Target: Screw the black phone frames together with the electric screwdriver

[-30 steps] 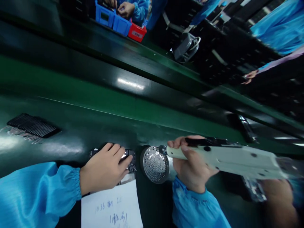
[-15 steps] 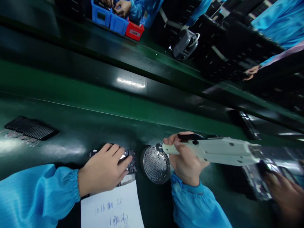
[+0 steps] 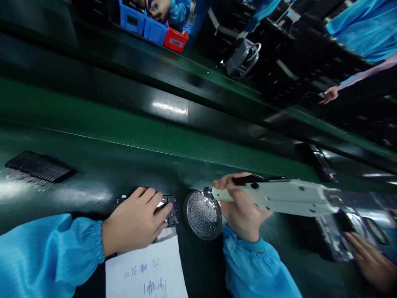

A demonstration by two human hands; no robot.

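My left hand (image 3: 138,219) lies over a black phone-like device (image 3: 172,215), its fingers curled across the far end and the thumb near the right side. A handwritten white paper (image 3: 145,269) covers the near part of the device. In my right hand (image 3: 243,211) is a pale electric screwdriver (image 3: 285,198) with a black lever, held nearly level. Its tip end points left, to the rim of a round metal screw dish (image 3: 204,217) with a grid of small holes. Whether a screw is on the bit I cannot make out.
A stack of thin black parts with thin leads (image 3: 39,166) lies at the left. Another person's hand (image 3: 370,256) is at the right beside blurred devices (image 3: 333,236). Across the line stand blue bins (image 3: 155,31), a red bin (image 3: 176,40) and a grey machine (image 3: 240,58).
My two hands, the screwdriver and the dish stay almost in place. At the right, the other person's hand has drawn slightly back from the devices.
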